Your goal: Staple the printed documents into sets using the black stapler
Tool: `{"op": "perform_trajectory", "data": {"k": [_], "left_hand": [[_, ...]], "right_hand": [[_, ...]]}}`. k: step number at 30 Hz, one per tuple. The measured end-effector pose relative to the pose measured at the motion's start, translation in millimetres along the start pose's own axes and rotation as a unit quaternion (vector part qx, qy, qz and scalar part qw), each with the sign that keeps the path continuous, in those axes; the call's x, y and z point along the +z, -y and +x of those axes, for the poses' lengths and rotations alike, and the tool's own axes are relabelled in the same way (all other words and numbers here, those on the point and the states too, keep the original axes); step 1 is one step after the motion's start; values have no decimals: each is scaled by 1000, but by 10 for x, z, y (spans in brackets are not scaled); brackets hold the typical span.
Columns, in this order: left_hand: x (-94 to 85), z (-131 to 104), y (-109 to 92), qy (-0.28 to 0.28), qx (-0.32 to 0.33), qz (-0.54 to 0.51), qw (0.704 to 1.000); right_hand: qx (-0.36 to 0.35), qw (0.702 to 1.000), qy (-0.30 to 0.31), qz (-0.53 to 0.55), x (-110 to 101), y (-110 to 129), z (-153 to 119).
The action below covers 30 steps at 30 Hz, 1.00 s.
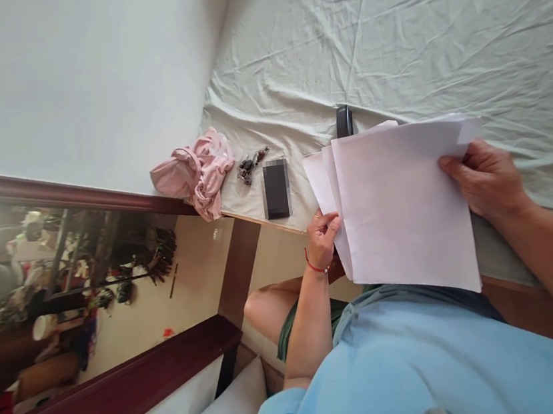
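The left hand point(323, 240) pinches the left edges of flat white paper sheets point(405, 211); the right hand point(493, 179) pinches their far right side. Crumpled pink cloth point(199, 171) lies left.

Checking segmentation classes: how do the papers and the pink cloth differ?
Colour: the papers are white; the cloth is pink.
Shape: the papers are mostly flat; the cloth is bunched in folds.
Support: the left hand and right hand hold the papers; the cloth lies untouched.
Shared: both are pale.
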<state>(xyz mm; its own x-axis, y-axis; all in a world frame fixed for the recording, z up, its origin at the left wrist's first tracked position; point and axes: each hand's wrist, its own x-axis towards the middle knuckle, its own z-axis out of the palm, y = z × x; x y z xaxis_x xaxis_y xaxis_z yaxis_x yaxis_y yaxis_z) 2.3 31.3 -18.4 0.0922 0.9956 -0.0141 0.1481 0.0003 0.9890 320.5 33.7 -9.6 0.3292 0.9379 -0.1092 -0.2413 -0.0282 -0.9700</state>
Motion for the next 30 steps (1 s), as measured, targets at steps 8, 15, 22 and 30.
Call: {"op": "perform_trajectory", "data": {"k": [8,15,22,30], "left_hand": [[40,45,34,-53,-14,12,998],[58,12,26,-86,-64,-42,993],[103,39,-33,-91,0,-10,996],[129,26,-27,-75,-13,-41,996]], "right_hand": [[-5,1000,2,20,-35,-26,-2],[-1,999,0,-47,-62,-67,-8],[3,997,-76,34,31,8,-19],[91,987,-110,79,5,239,13]]}}
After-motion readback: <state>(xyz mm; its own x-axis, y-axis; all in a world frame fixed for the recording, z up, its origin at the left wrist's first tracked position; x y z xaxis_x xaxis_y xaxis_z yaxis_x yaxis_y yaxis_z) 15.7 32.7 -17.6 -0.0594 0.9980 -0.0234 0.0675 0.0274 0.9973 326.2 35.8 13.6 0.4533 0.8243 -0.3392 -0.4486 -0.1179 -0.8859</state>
